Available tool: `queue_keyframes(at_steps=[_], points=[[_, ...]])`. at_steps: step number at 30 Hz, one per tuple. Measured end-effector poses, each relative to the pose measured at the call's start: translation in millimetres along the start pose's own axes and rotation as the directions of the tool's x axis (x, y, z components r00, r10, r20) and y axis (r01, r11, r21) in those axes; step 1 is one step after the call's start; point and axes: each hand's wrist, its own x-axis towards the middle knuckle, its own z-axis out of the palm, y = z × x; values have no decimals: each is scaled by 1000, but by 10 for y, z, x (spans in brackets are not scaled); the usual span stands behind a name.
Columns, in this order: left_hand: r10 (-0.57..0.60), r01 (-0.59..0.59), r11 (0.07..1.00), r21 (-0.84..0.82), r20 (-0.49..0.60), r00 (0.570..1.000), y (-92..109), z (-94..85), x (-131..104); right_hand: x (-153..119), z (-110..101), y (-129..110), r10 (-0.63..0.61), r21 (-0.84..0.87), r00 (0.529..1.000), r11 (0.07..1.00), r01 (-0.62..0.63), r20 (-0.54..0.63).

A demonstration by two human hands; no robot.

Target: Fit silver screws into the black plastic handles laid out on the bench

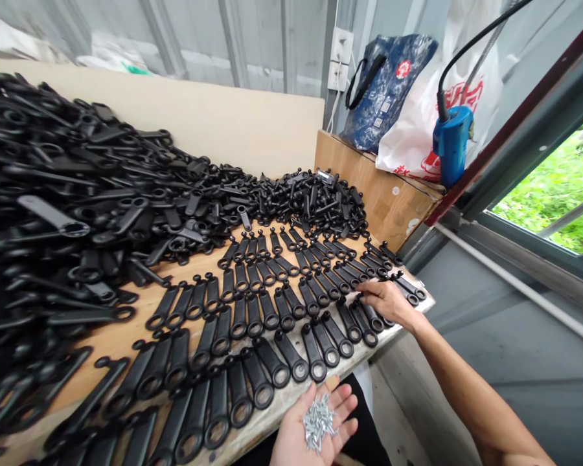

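Observation:
My left hand [315, 424] is palm up near the front edge of the table, fingers apart and slightly curled. A small heap of silver screws or pins [319, 421] lies in its palm. My right hand [383, 301] reaches to the right end of the rows, its fingers pinched together at the ball end of a black plastic lever. Whatever is between those fingertips is too small to make out. Several rows of these black levers [257, 314], each with a ring at one end and a ball knob at the other, lie side by side around both hands.
A large pile of loose black levers [92, 181] covers the left and back of the wooden table [184, 270]. Behind stands a wooden box [369, 188] with a blue bag [388, 90] and a white plastic bag [411, 142]. A blue corded tool [451, 145] hangs at right.

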Motion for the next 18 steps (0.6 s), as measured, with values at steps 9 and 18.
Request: queue_keyframes(at_steps=[9,18], points=[[31,-31,1000,7,-22,999,5,16,-47,34,104,-73,1,2,1000,1000,-1,31],[27,-27,1000,4,5,1000,9,-26,-23,59,111,-93,26,-17,999,1000,-26,-23]])
